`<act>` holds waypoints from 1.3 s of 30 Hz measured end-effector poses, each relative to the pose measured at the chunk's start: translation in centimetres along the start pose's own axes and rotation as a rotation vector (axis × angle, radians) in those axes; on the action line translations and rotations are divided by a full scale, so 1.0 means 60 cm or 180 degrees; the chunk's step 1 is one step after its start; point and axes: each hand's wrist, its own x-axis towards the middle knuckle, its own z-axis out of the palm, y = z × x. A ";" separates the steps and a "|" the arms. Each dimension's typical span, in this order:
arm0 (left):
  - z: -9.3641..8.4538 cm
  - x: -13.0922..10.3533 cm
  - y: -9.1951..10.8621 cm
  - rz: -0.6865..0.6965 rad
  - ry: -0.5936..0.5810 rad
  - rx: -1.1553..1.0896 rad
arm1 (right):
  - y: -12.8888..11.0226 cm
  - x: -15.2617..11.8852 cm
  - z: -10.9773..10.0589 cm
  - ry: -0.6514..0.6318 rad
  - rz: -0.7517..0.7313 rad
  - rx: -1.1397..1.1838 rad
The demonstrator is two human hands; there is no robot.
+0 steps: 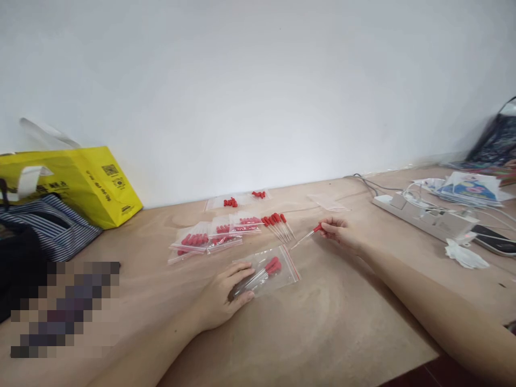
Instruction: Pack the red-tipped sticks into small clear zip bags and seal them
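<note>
On the plywood tabletop [330, 322], seen from the head camera, the left hand [223, 298] lies flat, fingers spread, pressing down the near end of a clear zip bag [270, 271] that already has several red-capped droppers inside, their red bulbs pointing away toward the wall. Over to the right, the right hand [338, 232] pinches a single dropper [306, 236] by its red bulb between thumb and fingertips, the other fingers curled in, the glass tip slanting down-left toward the bag's far corner but clear of it. Just beyond, a loose fan of droppers [278, 224] lies bare on the wood, close to the right hand. Left of that fan sit filled bags [209, 236], overlapping one another in a row, and farther back near the wall more bags holding only red bulbs [237, 201]. A yellow carrier bag [80, 183] leans at the far left with striped fabric [56, 228] in front of it. Far right, a white power strip [423, 217] with cables, a phone [497, 241] beside it and crumpled white paper [465, 255] nearby
</note>
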 end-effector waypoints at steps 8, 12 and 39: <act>0.002 -0.001 -0.003 0.0065 0.0011 0.0031 | 0.015 -0.017 0.034 -0.0205 0.0174 0.0138; 0.003 -0.001 -0.005 0.0085 0.0005 0.0024 | 0.016 -0.038 0.063 -0.0488 0.0275 -0.0054; 0.001 0.002 0.002 0.0047 0.0078 -0.0017 | 0.040 -0.064 0.161 -0.0745 -0.0684 -0.1840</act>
